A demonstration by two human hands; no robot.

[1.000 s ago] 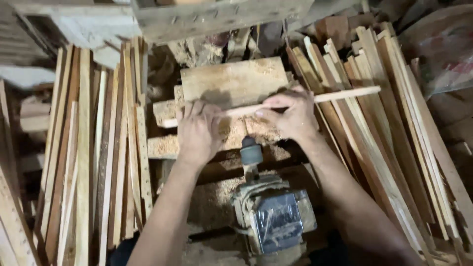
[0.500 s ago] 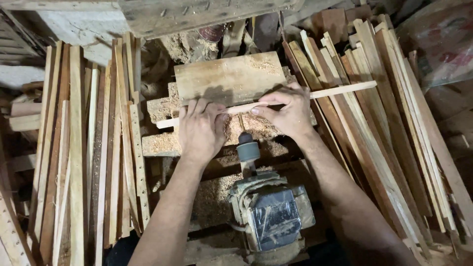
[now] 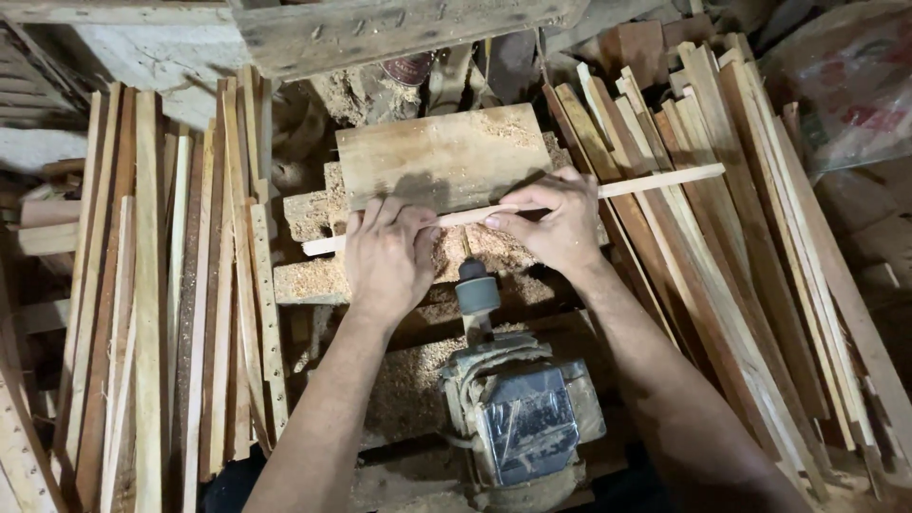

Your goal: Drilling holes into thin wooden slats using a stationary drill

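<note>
A long thin pale wooden strip [image 3: 655,180] lies across a small workbench, running from lower left to upper right. My left hand [image 3: 388,261] presses down on its left part, fingers closed over it. My right hand [image 3: 556,223] grips the strip near its middle. Just below and between my hands sits a grey electric motor [image 3: 518,418] with a round sanding drum [image 3: 477,293] on its shaft, pointing toward the strip. Behind the strip is a flat wooden board [image 3: 442,166] dusted with sawdust.
Stacks of long wooden slats stand at the left [image 3: 161,313] and lean at the right [image 3: 750,247]. Sawdust [image 3: 318,280] covers the bench blocks. A heavy timber beam [image 3: 399,28] crosses the top. A plastic bag [image 3: 845,85] lies at upper right.
The strip has slid leftward under my hands, its right end now closer in. Both hands stay on it; the view has shifted slightly.
</note>
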